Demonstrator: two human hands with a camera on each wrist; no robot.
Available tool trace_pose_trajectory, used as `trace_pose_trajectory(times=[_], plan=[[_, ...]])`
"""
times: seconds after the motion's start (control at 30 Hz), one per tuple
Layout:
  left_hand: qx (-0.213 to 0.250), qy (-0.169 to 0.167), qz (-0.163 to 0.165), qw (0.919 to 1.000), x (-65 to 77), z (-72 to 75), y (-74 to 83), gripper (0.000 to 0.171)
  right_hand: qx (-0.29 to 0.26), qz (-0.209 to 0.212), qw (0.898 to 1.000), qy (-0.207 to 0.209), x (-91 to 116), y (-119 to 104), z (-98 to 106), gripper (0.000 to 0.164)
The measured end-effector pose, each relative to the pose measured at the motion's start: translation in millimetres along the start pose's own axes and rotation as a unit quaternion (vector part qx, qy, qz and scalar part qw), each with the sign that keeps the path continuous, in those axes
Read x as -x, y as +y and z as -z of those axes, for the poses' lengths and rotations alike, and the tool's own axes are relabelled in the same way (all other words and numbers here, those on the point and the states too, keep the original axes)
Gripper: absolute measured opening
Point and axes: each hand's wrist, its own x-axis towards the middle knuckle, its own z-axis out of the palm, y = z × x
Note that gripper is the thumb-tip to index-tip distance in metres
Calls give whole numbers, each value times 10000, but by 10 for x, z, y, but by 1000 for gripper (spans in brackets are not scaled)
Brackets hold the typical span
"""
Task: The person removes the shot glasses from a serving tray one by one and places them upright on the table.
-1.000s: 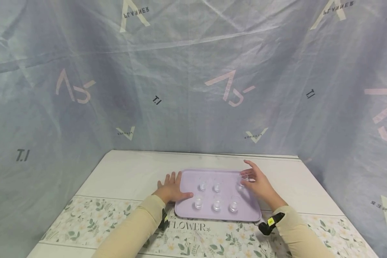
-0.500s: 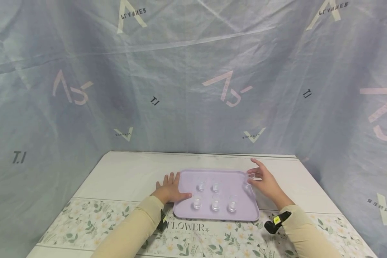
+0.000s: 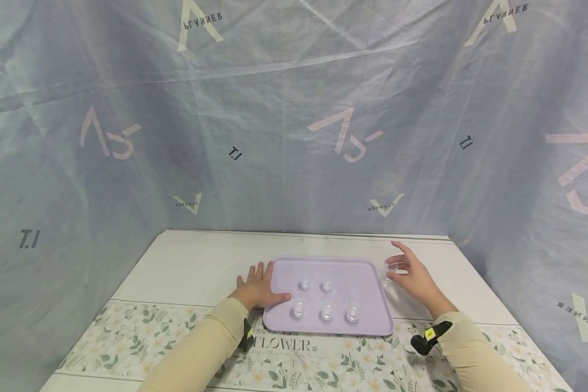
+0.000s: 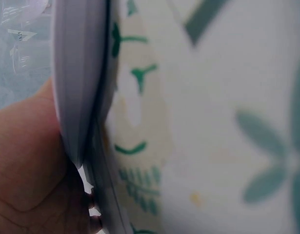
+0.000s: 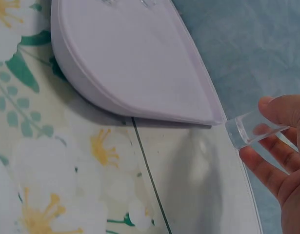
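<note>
A lilac tray [image 3: 367,296] bears several small clear shot glasses [image 3: 327,310], two in the back row and three in the front. My left hand [image 3: 258,287] rests at the tray's left edge with fingers spread and its thumb over the rim; the left wrist view shows the palm [image 4: 28,156] against the tray's side. Just beyond the tray's right edge, my right hand [image 3: 414,276] pinches another shot glass [image 3: 390,268] between thumb and fingers. In the right wrist view that shot glass [image 5: 242,129] is tilted, its thick base towards the tray corner.
Under the tray is a white table cover [image 3: 201,261] with a floral band [image 3: 142,332] and the printed word FLOWER along the front. Grey-blue fabric [image 3: 274,136] hangs behind and at both sides of the table.
My right hand has carried its shot glass rightward, from over the tray's back right corner to outside the rim. The left hand and the other glasses keep their places.
</note>
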Motion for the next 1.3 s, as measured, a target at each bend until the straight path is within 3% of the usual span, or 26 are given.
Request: trace_pose_trajectory(times=[0.2,0.77,1.13,1.3], plan=[[-53,-13,22,10000,29,21,14,126,147,-162,9998,17,5,45,9,85],[42,-101,-32,9999,364,320,224,114,77,-219,9997,70,39,158,-58,85],[69,-29,-25,10000,137,112,82,120,-21,-293,9996,9,52,181,-84,85],[68,-35,-60,10000,234,201,143,118,-86,-340,9994,-15,68,172,-92,85]])
